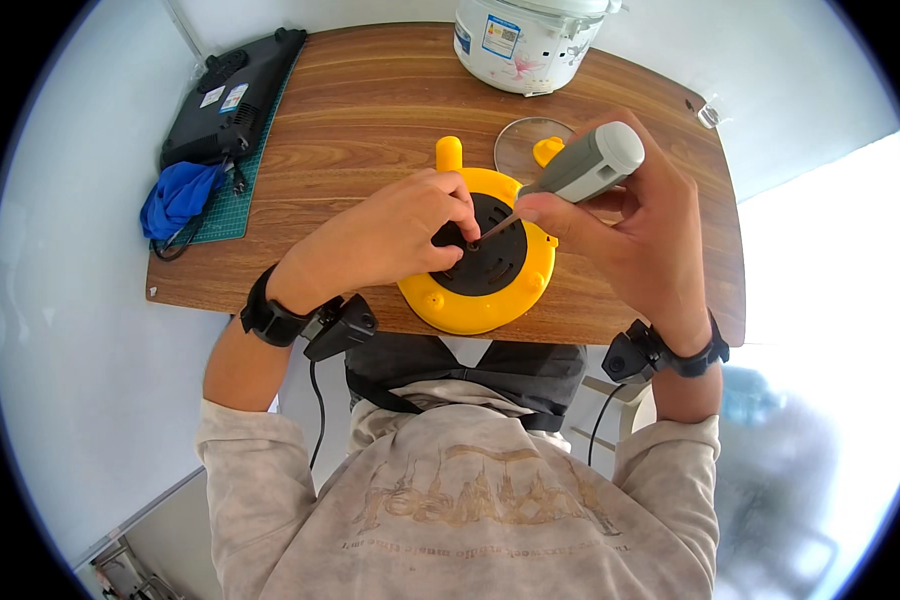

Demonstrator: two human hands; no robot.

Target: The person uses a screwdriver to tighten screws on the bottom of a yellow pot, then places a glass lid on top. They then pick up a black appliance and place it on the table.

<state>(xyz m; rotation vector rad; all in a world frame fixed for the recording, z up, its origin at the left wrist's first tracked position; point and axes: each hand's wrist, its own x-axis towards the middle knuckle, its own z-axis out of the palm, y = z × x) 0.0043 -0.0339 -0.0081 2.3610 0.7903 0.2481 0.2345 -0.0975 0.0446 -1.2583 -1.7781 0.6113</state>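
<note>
A round yellow appliance base (470,318) with a black slotted plate (490,278) in its middle lies bottom up near the table's front edge. A short yellow handle (449,153) sticks out at its far side. My right hand (635,215) grips a screwdriver (582,168) by its grey and white handle. The shaft slants down leftward, its tip at the middle of the black plate. My left hand (410,225) rests over the plate's left side, thumb and forefinger curved with their tips slightly apart beside the screwdriver tip. Whatever lies under those fingertips is too small to make out.
Behind the yellow base lies a glass lid (510,145) with a yellow knob (547,151). A white rice cooker (525,50) stands at the far edge. At left, a black flat appliance (205,125) and a blue cloth (180,197) lie on a green mat (232,212).
</note>
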